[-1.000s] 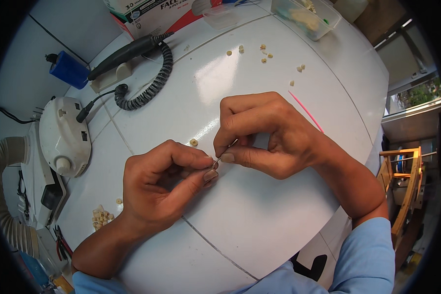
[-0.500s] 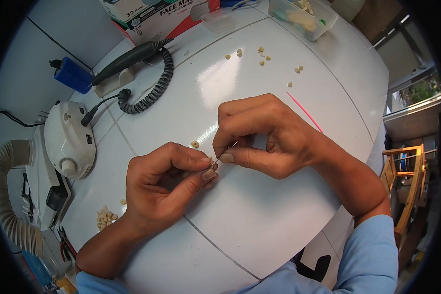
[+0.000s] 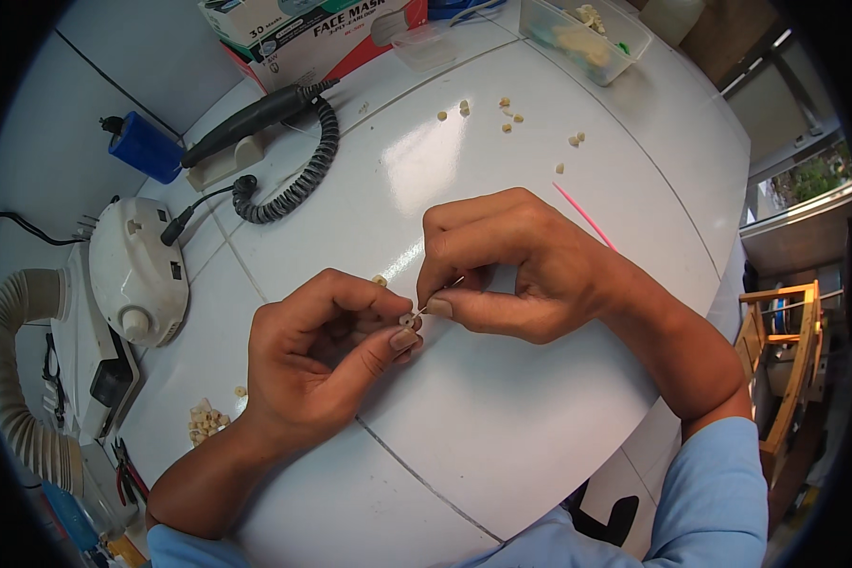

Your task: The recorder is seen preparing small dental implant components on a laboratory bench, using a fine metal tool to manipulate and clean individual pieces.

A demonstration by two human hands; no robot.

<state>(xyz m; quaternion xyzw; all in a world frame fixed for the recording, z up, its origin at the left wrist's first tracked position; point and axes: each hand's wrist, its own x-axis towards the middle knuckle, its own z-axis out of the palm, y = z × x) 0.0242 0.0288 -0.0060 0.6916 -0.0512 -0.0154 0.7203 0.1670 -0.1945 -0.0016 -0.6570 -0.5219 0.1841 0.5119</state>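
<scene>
Head view: left hand [image 3: 327, 355] pinches a small cream bead [image 3: 406, 320] at its fingertips, and right hand [image 3: 511, 265] pinches a thin needle [image 3: 442, 291] touching it, both just above bare white table [image 3: 502, 426]. Beyond the knuckles lie a pink stick [image 3: 585, 216] and loose beads [image 3: 511, 118]; a coiled cord [image 3: 298, 175] lies far left.

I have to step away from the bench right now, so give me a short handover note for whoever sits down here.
Left hand pinches a small cream bead at its fingertips.
Right hand pinches a thin needle-like tool, its tip at that bead.
Loose beads: scattered at the far side of the white table, a pile near the left.
A pink stick lies beside the right hand.
</scene>
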